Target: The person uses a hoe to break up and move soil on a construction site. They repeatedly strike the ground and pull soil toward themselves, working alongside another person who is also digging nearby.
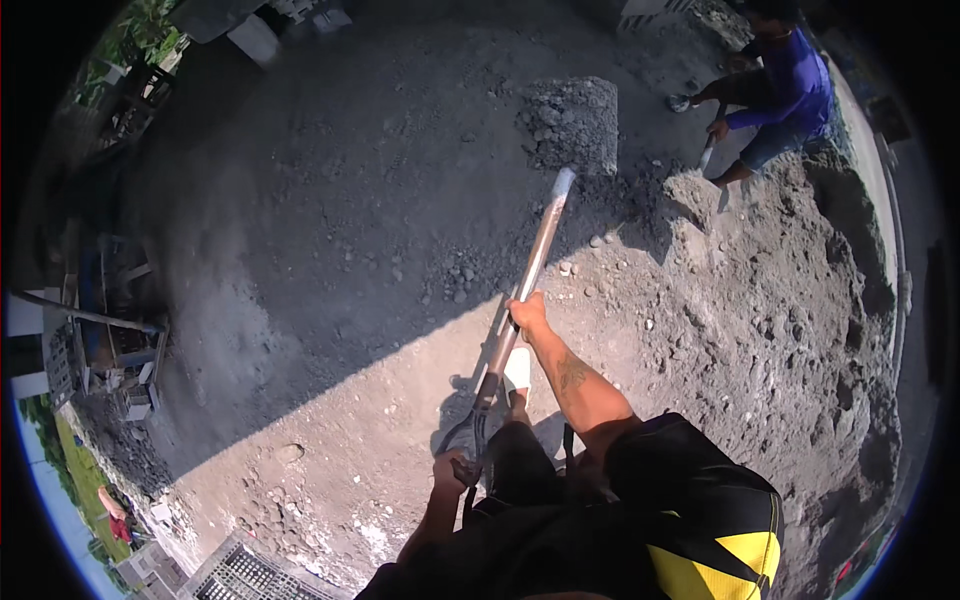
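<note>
A long-handled shovel [543, 235] stretches away from me over the ground, its blade heaped with grey, gravelly sand [572, 122]. My right hand [527, 311] is wrapped around the middle of the shaft. Closer to my body, my left hand [455, 470] grips the dark handle at the shaft's near end. The load hides most of the blade. Below the shaft, my foot in a white shoe [517, 370] shows on the sunlit ground.
At the upper right a co-worker in a blue top [795, 90] holds another shovel [708, 152] at the sand pile [780, 290]. Boards and crates [130, 360] stand at the left. A grated crate [250, 578] lies near the bottom edge. Another person in red [119, 524] is at lower left.
</note>
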`<action>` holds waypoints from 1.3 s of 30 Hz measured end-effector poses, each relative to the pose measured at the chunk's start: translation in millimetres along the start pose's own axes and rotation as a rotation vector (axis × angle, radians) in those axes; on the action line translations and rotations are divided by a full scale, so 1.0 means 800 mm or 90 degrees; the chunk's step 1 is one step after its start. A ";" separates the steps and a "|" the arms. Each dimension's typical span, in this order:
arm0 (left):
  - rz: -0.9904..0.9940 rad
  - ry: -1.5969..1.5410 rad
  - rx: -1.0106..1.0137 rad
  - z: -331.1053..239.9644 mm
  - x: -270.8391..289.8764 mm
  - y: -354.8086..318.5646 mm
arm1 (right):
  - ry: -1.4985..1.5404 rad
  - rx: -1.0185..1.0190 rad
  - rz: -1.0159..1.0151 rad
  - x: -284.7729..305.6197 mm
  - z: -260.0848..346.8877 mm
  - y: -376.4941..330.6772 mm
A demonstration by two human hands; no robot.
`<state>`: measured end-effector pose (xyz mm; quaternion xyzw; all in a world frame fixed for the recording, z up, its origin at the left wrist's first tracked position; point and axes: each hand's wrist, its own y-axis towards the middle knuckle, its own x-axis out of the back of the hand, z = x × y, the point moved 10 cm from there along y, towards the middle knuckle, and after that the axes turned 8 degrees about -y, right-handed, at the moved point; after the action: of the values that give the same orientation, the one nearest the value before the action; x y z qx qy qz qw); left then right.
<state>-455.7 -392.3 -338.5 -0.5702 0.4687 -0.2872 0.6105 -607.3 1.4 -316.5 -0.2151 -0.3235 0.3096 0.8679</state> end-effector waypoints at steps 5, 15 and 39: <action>-0.038 -0.056 0.113 0.020 -0.109 -0.082 | -0.298 0.000 -0.006 0.028 0.110 0.031; -0.116 0.459 -0.393 -0.182 -0.027 -0.203 | 0.608 -0.502 -0.008 -0.069 -0.350 -0.141; 0.496 1.450 -0.351 0.505 -0.217 0.101 | 1.285 -0.503 -0.710 0.084 -1.061 -0.291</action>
<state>-175.5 -51.4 -410.7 0.0730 0.9165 -0.3105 -0.2413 115.7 -266.5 -746.8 -0.4398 0.3766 -0.5319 0.6179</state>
